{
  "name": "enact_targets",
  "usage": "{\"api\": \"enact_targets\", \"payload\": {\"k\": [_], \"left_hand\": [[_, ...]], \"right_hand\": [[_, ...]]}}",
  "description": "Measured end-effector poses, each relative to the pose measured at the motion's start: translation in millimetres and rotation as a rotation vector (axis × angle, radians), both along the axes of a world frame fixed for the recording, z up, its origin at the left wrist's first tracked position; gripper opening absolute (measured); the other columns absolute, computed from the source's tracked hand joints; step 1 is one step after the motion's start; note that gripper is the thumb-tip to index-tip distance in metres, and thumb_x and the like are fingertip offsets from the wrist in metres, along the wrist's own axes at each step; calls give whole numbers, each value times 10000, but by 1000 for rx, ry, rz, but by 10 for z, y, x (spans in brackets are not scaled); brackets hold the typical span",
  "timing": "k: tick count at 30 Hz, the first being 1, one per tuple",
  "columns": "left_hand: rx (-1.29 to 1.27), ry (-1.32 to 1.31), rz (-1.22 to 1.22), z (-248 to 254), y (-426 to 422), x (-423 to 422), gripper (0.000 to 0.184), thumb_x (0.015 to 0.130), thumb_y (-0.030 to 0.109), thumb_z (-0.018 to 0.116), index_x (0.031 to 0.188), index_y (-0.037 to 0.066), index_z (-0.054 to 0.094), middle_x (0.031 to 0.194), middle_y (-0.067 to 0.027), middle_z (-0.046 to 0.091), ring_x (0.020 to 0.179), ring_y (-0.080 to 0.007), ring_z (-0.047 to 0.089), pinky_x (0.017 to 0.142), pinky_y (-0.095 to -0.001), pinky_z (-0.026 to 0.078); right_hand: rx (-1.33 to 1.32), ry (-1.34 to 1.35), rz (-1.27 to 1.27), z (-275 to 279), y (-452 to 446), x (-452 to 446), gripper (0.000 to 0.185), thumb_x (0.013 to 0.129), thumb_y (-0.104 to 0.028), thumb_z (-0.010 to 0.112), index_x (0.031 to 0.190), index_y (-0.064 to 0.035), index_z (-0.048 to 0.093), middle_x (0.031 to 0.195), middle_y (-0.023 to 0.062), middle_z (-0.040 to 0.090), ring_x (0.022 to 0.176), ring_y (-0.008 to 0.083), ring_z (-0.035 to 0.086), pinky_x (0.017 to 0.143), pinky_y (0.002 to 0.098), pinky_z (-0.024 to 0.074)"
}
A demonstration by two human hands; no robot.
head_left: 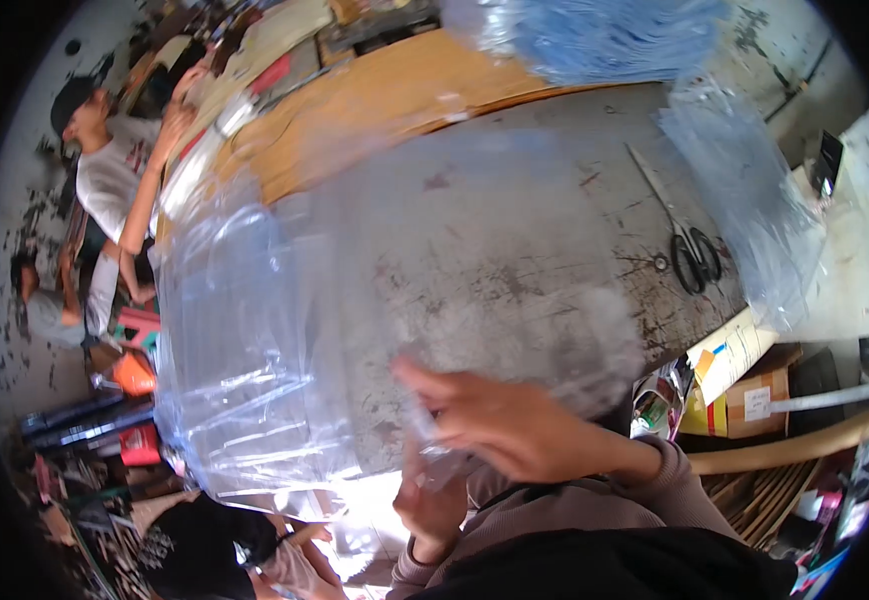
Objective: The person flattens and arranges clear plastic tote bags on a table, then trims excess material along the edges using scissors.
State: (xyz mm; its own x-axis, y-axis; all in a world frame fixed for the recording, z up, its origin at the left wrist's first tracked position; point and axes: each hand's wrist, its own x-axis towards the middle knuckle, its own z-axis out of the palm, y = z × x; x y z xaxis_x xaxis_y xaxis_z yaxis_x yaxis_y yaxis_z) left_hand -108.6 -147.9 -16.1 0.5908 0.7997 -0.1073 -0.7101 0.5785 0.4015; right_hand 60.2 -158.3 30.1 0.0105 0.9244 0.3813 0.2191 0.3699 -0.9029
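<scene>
Printed matter lies mostly at the margins, and none of it can be read: a white label (758, 404) on the cardboard box (750, 400) below the right edge of the counter (610, 215) carries marks too small to make out, the paper sheets (733, 350) just above it bear faint print, and the pale lettering on the black cap (160, 545) at lower left is unclear, as is the red print on the white shirt (110, 185) of a person across the way. At the near edge of the counter, a clear plastic film (445, 469) lies at the two hands; the left hand (433, 508) has its grip clamped on it, while the right hand (505, 425), just above, has bent fingers beside the film, and blur keeps me from telling whether its grip is apart or together. A blurred translucent sheet (610, 345) spreads over the surface beyond them. A broad span of scratched grey top shows between the clear plastic pile (245, 350), which overhangs the left and near edges, and the black-handled scissors (690, 250) at the right. Beyond the scissors, a second plastic pile (745, 190) droops over the right edge; a brown board (385, 110) and a bluish plastic stack (620, 40) bound the far side.
</scene>
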Motion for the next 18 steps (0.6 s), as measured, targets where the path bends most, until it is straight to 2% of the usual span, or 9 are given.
{"api": "enact_targets", "payload": {"k": [2, 5, 7, 11, 12, 14, 16, 17, 18], "left_hand": [[-8, -68, 4, 51, -18, -126, 656, 855, 287, 543, 1372, -8, 268, 1294, -153, 429, 1198, -290, 432, 1008, -410, 337], [184, 54, 100, 306, 70, -180, 651, 848, 322, 561, 1361, 10, 308, 1308, -164, 427, 1197, -318, 434, 1007, -414, 338], [404, 246, 214, 592, 183, -84, 649, 843, 345, 573, 1353, 22, 336, 1316, -171, 426, 1196, -336, 436, 1006, -417, 339], [975, 820, 638, 1170, 246, 138, 646, 834, 392, 598, 1337, 46, 390, 1334, -185, 423, 1194, -372, 439, 1004, -422, 340], [1097, 973, 768, 1310, 214, 195, 645, 831, 403, 604, 1334, 52, 403, 1338, -189, 422, 1194, -381, 440, 1004, -424, 341], [1317, 1227, 927, 1490, 145, 278, 645, 826, 427, 616, 1326, 64, 430, 1347, -196, 421, 1193, -400, 441, 1003, -426, 341], [1542, 1482, 896, 1422, 112, 305, 645, 822, 450, 629, 1318, 76, 457, 1356, -203, 419, 1192, -418, 443, 1002, -429, 342], [1657, 1620, 717, 1229, 172, 295, 645, 819, 462, 635, 1314, 82, 471, 1360, -206, 419, 1191, -427, 444, 1002, -430, 342], [1726, 1721, 465, 943, 270, 293, 610, 834, 296, 542, 1304, -66, 395, 1330, -274, 403, 1278, -381, 361, 1048, -473, 276]], "right_hand": [[99, 46, 116, -45, 169, -271, 124, 833, 5, 565, 944, -16, 513, 1406, 196, 359, 1191, 316, 498, 889, 346, 474], [239, 329, 267, 148, 368, -655, 128, 858, 4, 541, 983, -3, 515, 1320, 177, 467, 1142, 272, 532, 861, 340, 480], [284, 491, 398, 330, 448, -730, 123, 874, -31, 548, 989, 5, 525, 1190, 145, 557, 998, 249, 600, 778, 332, 490], [337, 540, 245, 450, 497, -817, 79, 913, -84, 520, 943, -11, 515, 813, 85, 610, 743, 218, 633, 629, 321, 474], [364, 524, 226, 443, 479, -781, 79, 913, -84, 520, 943, -11, 515, 813, 85, 610, 743, 218, 633, 629, 321, 474], [-36, 697, 327, 398, 417, -647, 119, 937, -133, 493, 927, -14, 503, 769, 75, 607, 669, 170, 627, 585, 301, 480], [-209, 708, 220, 304, 274, -352, 221, 948, -239, 482, 914, -22, 502, 714, 48, 600, 578, 166, 639, 542, 258, 500], [-217, 625, 88, 50, 267, -260, 216, 929, -239, 507, 921, -23, 518, 703, 79, 608, 581, 195, 650, 537, 283, 506], [-330, 421, -45, 23, 143, -45, 191, 902, -215, 525, 918, -25, 536, 722, 104, 611, 615, 223, 645, 567, 307, 510]]}}
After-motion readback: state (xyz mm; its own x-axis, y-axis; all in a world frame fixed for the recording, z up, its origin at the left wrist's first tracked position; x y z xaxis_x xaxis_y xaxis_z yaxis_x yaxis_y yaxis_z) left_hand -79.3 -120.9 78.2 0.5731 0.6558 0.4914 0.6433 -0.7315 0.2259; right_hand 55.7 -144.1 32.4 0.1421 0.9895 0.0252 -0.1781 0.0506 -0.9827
